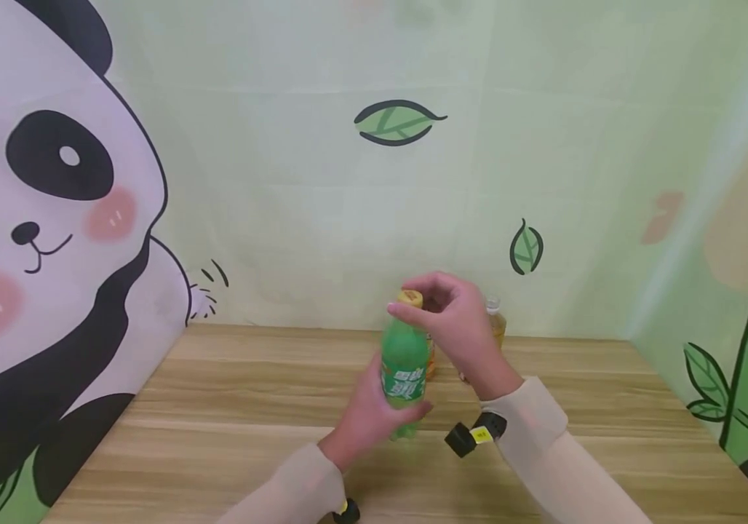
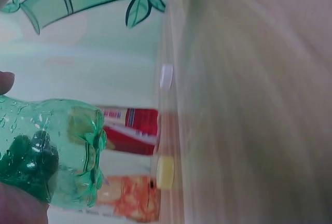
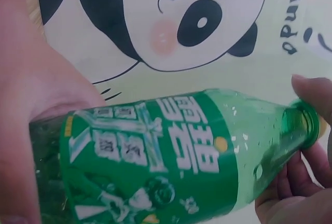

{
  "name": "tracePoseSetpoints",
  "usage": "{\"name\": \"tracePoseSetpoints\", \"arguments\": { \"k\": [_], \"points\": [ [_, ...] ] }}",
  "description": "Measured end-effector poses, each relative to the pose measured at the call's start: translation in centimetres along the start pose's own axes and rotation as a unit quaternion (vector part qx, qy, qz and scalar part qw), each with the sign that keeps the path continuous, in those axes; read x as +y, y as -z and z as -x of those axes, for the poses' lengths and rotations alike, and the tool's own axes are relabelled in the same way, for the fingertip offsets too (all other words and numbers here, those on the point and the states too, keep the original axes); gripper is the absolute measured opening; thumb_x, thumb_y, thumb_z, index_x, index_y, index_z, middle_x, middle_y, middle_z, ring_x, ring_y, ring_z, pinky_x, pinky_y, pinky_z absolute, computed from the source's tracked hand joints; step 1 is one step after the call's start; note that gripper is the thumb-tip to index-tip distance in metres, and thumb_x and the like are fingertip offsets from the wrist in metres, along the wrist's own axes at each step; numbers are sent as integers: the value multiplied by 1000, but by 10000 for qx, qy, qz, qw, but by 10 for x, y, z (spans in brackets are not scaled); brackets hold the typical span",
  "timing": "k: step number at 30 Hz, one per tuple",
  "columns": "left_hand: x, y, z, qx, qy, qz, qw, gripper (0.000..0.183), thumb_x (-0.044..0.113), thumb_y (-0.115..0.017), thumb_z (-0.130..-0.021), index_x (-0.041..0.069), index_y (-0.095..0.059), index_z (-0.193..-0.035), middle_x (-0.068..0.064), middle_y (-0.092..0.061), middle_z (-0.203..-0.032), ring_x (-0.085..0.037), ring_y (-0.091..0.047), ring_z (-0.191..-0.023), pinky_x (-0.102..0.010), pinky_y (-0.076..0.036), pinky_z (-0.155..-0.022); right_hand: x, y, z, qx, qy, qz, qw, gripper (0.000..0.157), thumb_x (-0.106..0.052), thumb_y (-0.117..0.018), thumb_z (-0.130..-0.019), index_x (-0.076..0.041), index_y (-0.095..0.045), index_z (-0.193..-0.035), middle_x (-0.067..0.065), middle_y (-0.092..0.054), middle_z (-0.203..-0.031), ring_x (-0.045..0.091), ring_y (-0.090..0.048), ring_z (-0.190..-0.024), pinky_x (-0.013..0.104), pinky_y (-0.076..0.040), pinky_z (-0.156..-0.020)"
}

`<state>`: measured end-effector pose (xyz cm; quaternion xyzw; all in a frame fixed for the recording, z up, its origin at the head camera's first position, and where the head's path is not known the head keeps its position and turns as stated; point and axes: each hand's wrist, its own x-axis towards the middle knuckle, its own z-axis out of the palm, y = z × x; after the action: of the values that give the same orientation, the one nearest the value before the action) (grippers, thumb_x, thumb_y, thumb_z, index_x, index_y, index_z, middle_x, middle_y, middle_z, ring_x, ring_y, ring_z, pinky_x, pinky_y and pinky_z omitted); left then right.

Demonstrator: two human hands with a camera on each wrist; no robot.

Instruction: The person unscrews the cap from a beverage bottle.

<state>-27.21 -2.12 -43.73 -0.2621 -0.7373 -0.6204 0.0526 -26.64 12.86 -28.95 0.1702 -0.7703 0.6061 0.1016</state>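
Note:
A green plastic soda bottle (image 1: 404, 378) with a green label and white characters is held up above the table, tilted slightly. My left hand (image 1: 374, 407) grips its lower part, the thumb across the front. At the top, my right hand (image 1: 462, 324) pinches the yellow cap (image 1: 410, 296) between thumb and fingers. The right wrist view shows the green bottle neck (image 3: 300, 125) at those fingertips; whether the cap is loose on it cannot be told. In the left wrist view the ridged bottle base (image 2: 93, 154) is off the tabletop.
Behind the hands stand a bottle of amber liquid (image 1: 498, 327) and an orange-labelled bottle (image 2: 129, 198), partly hidden. A red-labelled bottle (image 2: 132, 130) is beside it. A white cap (image 2: 166, 77) and a yellow cap (image 2: 165, 172) lie on the wooden table (image 1: 217, 407). A panda-printed cloth (image 1: 282, 218) hangs behind.

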Motion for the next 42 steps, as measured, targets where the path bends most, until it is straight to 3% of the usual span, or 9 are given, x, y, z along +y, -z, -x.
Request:
{"name": "tracePoseSetpoints", "arguments": {
  "k": [5, 11, 20, 29, 42],
  "points": [
    [6, -10, 6, -44, -63, 48, 10000, 78, 19, -90, -76, 28, -45, -138, 6, -67, -120, -15, -66, -106, -34, -56, -99, -5, 3, 12, 215, -37, -49, 9998, 41, -31, -91, -77, -11, -70, -107, 5, -70, -104, 23, -65, -89, 26, -58, -74],
    [11, -15, 12, 31, -5, -122, 9999, 80, 19, -90, -76, 27, -43, -140, 6, -67, -121, -14, -66, -107, -33, -56, -99, -10, 5, 21, 509, -233, 52, 9984, 46, -37, -94, -72, -15, -71, -105, 4, -72, -105, 23, -68, -94, 29, -61, -79],
    [15, -20, 14, 14, 38, 62, 10000, 84, 16, -89, -77, 30, -40, -144, 5, -66, -125, -15, -65, -112, -33, -55, -101, -13, 5, 27, 727, -180, 124, 9971, 47, -39, -96, -69, -15, -72, -100, 4, -73, -99, 22, -67, -89, 29, -59, -74],
    [13, -24, 15, 128, -30, -44, 9999, 84, 14, -88, -77, 25, -40, -145, 0, -67, -122, -16, -66, -108, -33, -55, -100, -15, 6, 30, 735, -107, 40, 9972, 41, -36, -95, -71, -13, -74, -98, 5, -74, -96, 22, -66, -85, 28, -58, -70],
    [13, -25, 14, 20, -45, 354, 9994, 85, 7, -86, -77, 27, -40, -145, 1, -66, -123, -17, -65, -109, -34, -55, -100, -11, 9, 29, 552, 108, -96, 9984, 36, -30, -93, -75, -11, -75, -100, 5, -75, -98, 21, -68, -87, 27, -58, -71]
  ]
}}
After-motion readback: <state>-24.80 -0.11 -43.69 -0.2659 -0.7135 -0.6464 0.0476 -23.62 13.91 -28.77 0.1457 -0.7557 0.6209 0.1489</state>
